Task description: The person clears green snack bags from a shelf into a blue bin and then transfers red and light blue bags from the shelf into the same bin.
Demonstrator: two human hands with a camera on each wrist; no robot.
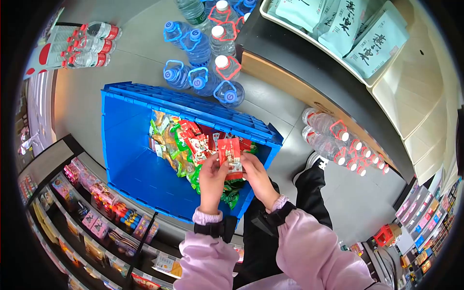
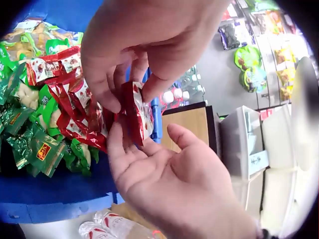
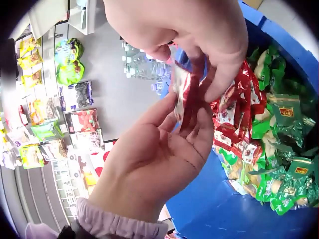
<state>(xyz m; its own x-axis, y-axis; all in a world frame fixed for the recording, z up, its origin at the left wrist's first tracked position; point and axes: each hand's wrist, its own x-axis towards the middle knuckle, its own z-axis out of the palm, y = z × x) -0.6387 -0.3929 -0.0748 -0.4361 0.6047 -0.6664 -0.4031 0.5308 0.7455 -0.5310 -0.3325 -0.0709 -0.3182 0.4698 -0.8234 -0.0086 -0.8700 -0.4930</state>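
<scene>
A small red-and-white snack packet (image 1: pixel 230 155) is held up over the blue crate (image 1: pixel 130 169). From one side my left hand (image 1: pixel 212 180) grips it, thumb along its face. My right hand (image 1: pixel 257 178) holds the opposite edge with its fingers. Both wrist views show the packet (image 2: pixel 138 112) edge-on between the fingertips of the two hands. Beneath them, inside the crate, lies a pile of more red packets (image 3: pixel 239 107), green-wrapped snacks (image 3: pixel 286 117) and clear-and-green bags (image 1: pixel 166 133). Part of the pile is hidden behind the hands.
Large water bottles (image 1: pixel 198 48) stand beyond the crate, and wrapped bottles (image 1: pixel 333 140) lie to the right near a shoe (image 1: pixel 309 166). A dark counter (image 1: pixel 295 53) bears a tray of pale green pouches (image 1: pixel 377 41). Stocked shelves (image 1: pixel 92 222) line the lower left.
</scene>
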